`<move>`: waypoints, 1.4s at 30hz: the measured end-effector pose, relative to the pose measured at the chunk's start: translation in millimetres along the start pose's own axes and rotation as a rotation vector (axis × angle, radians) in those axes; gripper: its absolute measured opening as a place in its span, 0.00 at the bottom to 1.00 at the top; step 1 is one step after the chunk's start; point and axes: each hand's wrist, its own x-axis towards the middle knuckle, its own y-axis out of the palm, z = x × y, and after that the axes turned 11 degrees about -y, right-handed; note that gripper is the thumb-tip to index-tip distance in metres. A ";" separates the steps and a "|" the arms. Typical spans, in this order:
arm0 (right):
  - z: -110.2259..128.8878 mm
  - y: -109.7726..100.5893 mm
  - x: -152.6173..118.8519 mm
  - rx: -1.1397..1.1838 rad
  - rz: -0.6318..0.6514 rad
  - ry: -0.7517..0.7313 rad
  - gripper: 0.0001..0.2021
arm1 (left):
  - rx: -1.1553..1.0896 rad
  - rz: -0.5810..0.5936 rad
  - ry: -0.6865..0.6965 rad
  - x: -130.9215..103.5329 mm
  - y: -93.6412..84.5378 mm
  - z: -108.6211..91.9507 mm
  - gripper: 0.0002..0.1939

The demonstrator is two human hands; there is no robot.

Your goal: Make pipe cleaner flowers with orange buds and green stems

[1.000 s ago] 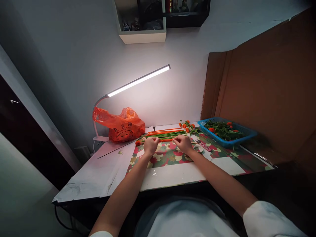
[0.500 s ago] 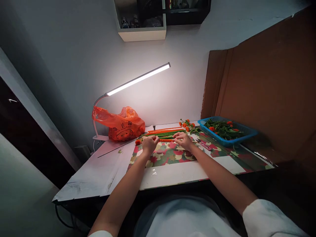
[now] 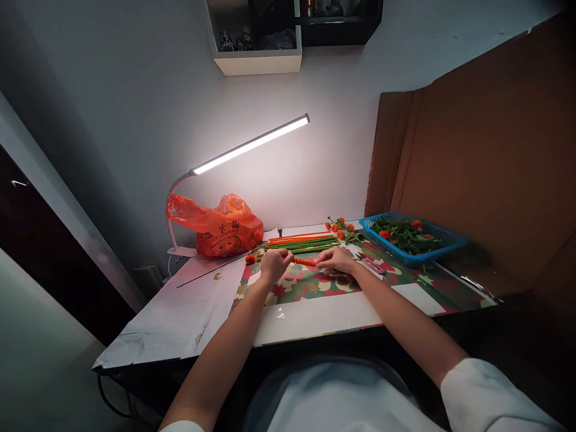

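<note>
An orange coiled piece stretches between my two hands, above the patterned mat. My left hand pinches its left end, with fingers closed. At its right end, the fingers of my right hand are closed on it. Just behind my hands lie several green stems, and beyond them some thin orange sticks. An orange fluffy ball rests left of my left hand. Pink-handled scissors lie right of my right hand.
An orange plastic bag sits by the lit lamp at the back left. Orange flowers lie at the back. A blue basket holds leafy flowers on the right, beside a tall cardboard sheet.
The right end of the orange coiled piece has come down slightly, so the piece now slants, and more of it shows between my hands. My right hand has moved slightly down.
</note>
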 end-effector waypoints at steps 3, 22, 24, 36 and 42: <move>0.6 1.4 -0.4 0.015 0.001 0.050 0.15 | -0.007 0.014 0.009 -0.6 -0.2 -0.2 0.20; 1.5 1.4 -3.8 0.486 0.149 0.356 0.18 | -0.236 0.033 0.166 4.8 -4.7 5.1 0.20; 3.1 2.2 -5.2 0.401 0.187 0.324 0.17 | -0.245 0.045 0.165 4.5 -4.1 5.5 0.20; 16.1 19.1 -6.1 -0.505 0.122 -0.216 0.07 | -0.078 0.074 -0.008 3.5 -2.4 3.6 0.20; 18.8 30.7 -3.3 -1.074 0.161 -0.231 0.07 | -0.049 0.091 -0.076 5.1 -2.0 3.6 0.20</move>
